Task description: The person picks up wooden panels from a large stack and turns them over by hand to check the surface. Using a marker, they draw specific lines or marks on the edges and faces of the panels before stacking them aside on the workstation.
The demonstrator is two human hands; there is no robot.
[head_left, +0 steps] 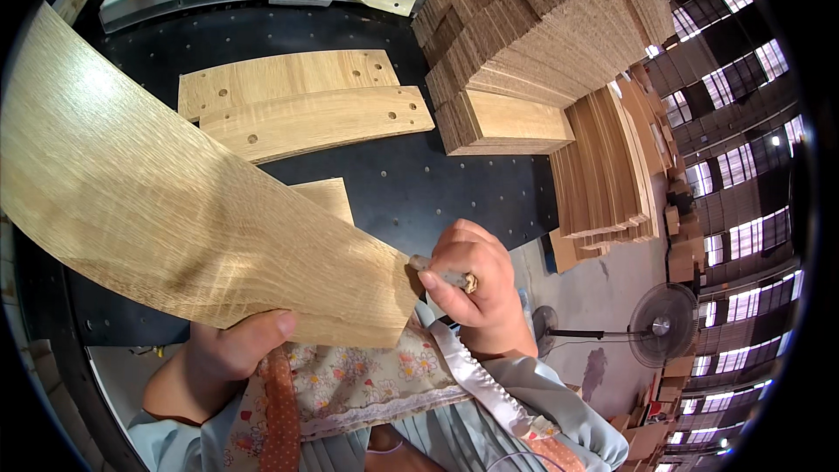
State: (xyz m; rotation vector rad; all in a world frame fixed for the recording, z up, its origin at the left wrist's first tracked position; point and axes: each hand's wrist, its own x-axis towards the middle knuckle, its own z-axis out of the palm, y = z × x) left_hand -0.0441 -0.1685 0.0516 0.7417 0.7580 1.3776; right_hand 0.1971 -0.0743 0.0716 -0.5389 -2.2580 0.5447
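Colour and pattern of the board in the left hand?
Light tan with darker wood grain; the board shows best in the head view.

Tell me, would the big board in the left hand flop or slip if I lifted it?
The board is probably stiff: it juts far past the left hand without clear sagging. Its shiny face may be a bit slippery.

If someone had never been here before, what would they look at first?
Probably the big, shiny wooden board sweeping across the left side, gripped at its lower edge by the left hand. Near its right end, the right hand pinches a small greyish thing. Then maybe the tall board stack at the upper right.
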